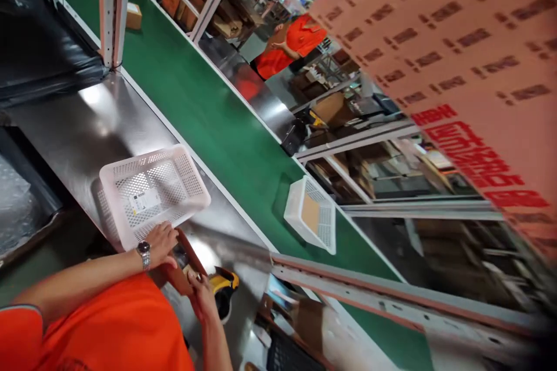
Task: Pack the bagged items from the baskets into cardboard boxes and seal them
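My left hand (pixel 160 243), with a watch on the wrist, is curled over the upper end of a flat brown cardboard box (pixel 185 269) at the near edge of the steel table (pixel 108 122). Gripping the lower end of the same box is my right hand (pixel 201 295), fingers closed. A white perforated basket (pixel 152 191) with a paper label inside stands just beyond my left hand, touching or nearly touching it. A yellow and black hand scanner (pixel 225 287) lies right beside my right hand.
A green conveyor belt (pixel 209 110) runs past the table, carrying a second white basket (pixel 311 214) with a cardboard piece inside and a small box (pixel 133 14) far off. A metal post (pixel 111 11) stands at the table's end. Another person in orange (pixel 291 43) works opposite. A printed cardboard sheet (pixel 456 58) fills the right.
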{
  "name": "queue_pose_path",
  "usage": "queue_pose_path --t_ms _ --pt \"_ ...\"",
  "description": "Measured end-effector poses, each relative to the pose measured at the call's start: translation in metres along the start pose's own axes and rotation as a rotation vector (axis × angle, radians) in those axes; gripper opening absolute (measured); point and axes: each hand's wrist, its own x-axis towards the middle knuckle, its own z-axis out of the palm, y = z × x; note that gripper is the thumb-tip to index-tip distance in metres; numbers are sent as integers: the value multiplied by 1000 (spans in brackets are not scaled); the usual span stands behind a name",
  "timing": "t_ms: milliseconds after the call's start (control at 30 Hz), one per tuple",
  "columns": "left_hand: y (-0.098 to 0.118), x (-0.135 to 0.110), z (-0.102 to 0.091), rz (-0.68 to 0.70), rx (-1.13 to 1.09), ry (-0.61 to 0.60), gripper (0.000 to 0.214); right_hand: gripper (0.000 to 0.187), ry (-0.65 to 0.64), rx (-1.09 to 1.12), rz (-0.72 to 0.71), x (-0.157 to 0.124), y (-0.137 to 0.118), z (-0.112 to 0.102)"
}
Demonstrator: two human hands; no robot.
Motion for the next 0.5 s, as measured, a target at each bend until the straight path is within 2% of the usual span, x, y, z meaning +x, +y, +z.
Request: queue_pose_path --t_ms 100,200,267,367,433,500 --pt "8 15 7 -109 26 -19 103 70 -5 139 126 -11 -12 -1" --pt "9 26 11 -120 22 -21 123 83 -126 269 228 -21 -23 0" --pt "8 30 12 -111 5 -32 133 90 -143 318 281 -23 -24 1" --pt "7 31 10 -100 -12 -58 125 81 -101 338 317 -20 -15 1" --pt "8 30 6 -86 -17 -76 118 76 -51 339 284 -17 -4 3" --pt "8 27 -2 -63 -21 -84 119 85 32 321 216 -16 6 7"
